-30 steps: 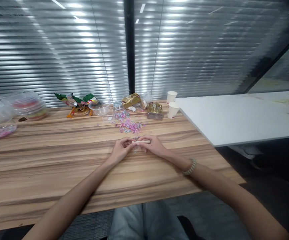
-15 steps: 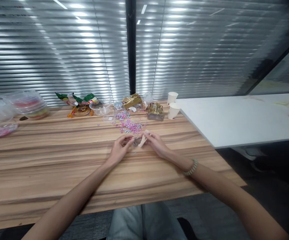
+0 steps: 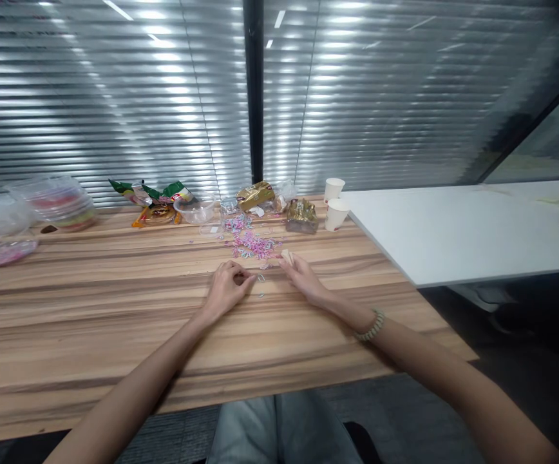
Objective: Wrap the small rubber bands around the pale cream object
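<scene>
Near the far edge of the brown wood-grain tabletop point(image 3: 115, 335), toward its left end, clear rounded plastic tubs with reddish and greenish tints point(image 3: 62, 201) stand stacked, probably to save room. Further right along that edge sit crinkled, glossy green packets point(image 3: 167, 191) and a smooth, clear plastic bowl point(image 3: 195, 211), a placement that seems to free the space in front. The left hand point(image 3: 231, 285) rests between the far and near edges, thumb and fingers curled toward each other; whether they pinch anything, I cannot tell. Just beside its fingertips lies a thin, pale oval link point(image 3: 261, 278), apart from the loose heap of small pink and whitish links point(image 3: 255, 244) nearer the far edge, likely spread out for easy picking. The right hand point(image 3: 303, 278) grips a matte, cream-coloured narrow piece point(image 3: 287, 257) between thumb and fingers, perhaps to keep it off the links; its material is unclear. Toward the far-right corner stand two tapered white paper cups point(image 3: 336, 216).
</scene>
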Motion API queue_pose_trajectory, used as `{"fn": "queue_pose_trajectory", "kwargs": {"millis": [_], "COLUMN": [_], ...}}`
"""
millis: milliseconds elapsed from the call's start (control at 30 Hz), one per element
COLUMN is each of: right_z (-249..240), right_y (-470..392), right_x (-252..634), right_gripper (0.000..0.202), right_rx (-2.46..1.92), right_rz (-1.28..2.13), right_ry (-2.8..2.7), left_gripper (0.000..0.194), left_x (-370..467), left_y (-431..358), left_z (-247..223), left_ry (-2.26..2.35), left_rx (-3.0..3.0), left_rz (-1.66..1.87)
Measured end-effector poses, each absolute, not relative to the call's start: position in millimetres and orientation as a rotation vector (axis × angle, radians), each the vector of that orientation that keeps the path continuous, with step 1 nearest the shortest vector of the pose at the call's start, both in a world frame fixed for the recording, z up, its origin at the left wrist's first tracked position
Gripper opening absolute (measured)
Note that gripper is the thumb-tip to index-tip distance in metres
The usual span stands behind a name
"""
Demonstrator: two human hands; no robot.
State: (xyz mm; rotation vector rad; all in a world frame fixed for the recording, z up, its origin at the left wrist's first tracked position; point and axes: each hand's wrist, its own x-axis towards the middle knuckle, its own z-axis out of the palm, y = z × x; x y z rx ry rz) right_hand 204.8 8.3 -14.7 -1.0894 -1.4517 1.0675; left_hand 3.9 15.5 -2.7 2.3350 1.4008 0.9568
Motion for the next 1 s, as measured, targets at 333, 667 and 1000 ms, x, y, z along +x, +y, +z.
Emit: {"fn": "queue_pose_trajectory", "kwargs": {"millis": [333,667,1000], "right_z": [-11,-11,-7], "right_y": [1,-2,-5], "right_x": [203,199,200], "right_gripper": [0.034,0.029,0.026], "right_rx": [-1.017,-0.981,-0.974], "right_rz": [0.862,0.992,1.022], "right_ry": [-1.868,-1.870,-1.882], "left_gripper": [0.022,0.025,0.021], "left_x": [13,21,20], "left_y": [9,1,3], "left_z": [2,2,1], "left_ry": [1.176,1.022,1.072], "left_rx": [1.890,1.786,1.714], "left_rz": [0.968,0.944,0.984]}}
